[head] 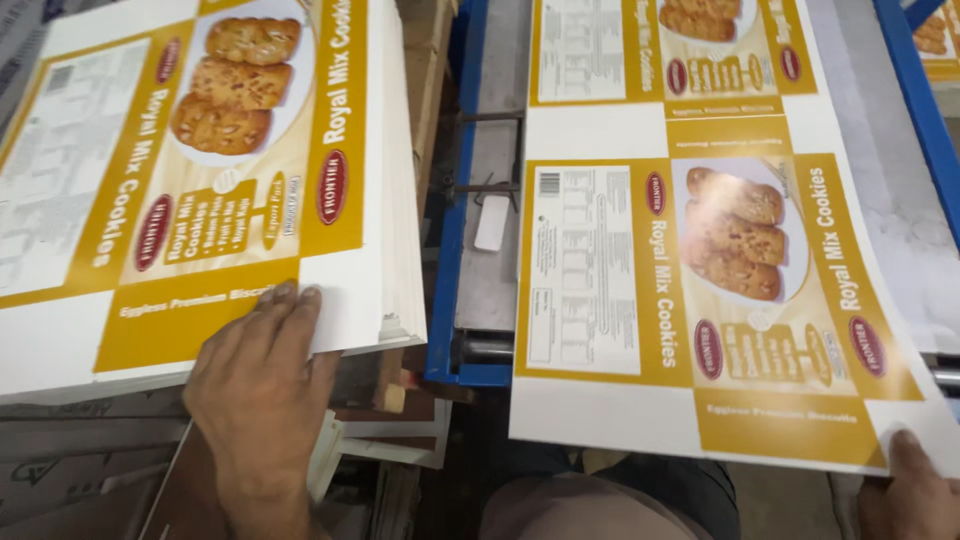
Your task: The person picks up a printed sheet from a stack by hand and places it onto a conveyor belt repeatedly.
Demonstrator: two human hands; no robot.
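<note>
- Head view: left hand (262,385) lies flat, fingers spread, on the near edge of a stack of printed carton sheets (200,180).
- Right hand (915,490) pinches the near corner of a single printed sheet (700,290) lying on the blue-framed machine table (455,250).

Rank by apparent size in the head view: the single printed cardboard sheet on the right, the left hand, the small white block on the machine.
1. Single yellow-and-white printed cardboard sheet
2. Left hand
3. Small white block

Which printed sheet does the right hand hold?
The single sheet on the machine, held by the right hand at its near corner; the left hand presses the stack.
</note>
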